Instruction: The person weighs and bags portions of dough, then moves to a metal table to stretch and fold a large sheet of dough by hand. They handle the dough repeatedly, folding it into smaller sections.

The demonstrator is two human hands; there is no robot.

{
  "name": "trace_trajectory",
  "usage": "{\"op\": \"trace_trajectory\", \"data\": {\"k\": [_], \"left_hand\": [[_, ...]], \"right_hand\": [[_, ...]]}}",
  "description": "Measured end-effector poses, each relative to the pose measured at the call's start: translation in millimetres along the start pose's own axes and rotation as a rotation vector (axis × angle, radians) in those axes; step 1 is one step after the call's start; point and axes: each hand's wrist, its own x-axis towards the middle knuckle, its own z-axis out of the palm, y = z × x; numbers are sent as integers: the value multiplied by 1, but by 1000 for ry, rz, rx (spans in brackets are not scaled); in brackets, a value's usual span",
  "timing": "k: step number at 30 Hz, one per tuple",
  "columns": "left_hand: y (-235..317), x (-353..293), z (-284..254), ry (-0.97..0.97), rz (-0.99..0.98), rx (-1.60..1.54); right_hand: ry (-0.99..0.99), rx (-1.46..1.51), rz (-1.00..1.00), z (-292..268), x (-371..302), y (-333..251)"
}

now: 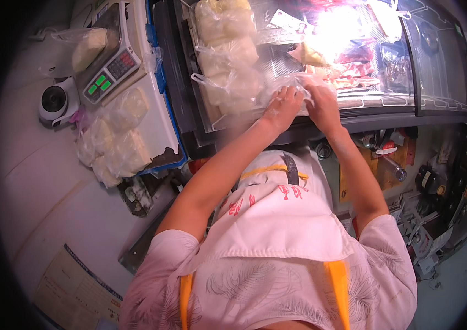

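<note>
Handling a clear plastic bag [295, 80] at the display case's [376, 121] front edge: left hand [283, 108] and right hand [322, 104] both pinch it. Best spread gently (thin film probably tears), clear of the sliced meat [359, 80] just beyond.

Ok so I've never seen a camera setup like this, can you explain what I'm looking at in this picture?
There is no machine here, just a person's bare left hand and bare right hand. The single picture comes from a wide fisheye camera worn on the head, looking down, so straight edges bend near the rim. Both hands are at a crumpled, clear plastic bag; how firmly each grips it is hard to tell. They work over a brightly lit, black-framed display case with pale blocks in clear bags and pink-and-white meat slices. To the person's left is a silver weighing scale with green-lit displays.
</note>
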Motion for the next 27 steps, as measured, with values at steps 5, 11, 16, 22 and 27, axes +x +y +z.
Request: {"op": "trace_trajectory", "data": {"k": [5, 11, 16, 22, 27], "left_hand": [[4, 3, 17, -128, -208, 170], [8, 14, 13, -217, -340, 168], [13, 28, 16, -320, -474, 180], [1, 29, 15, -344, -471, 176], [7, 37, 11, -385, -480, 175]], "right_hand": [[409, -64, 407, 17, -12, 23], [12, 1013, 760, 5, 5, 36], [-35, 732, 634, -10, 14, 25], [-63, 288, 560, -10, 15, 26], [85, 84, 626, -2, 21, 24]]}}
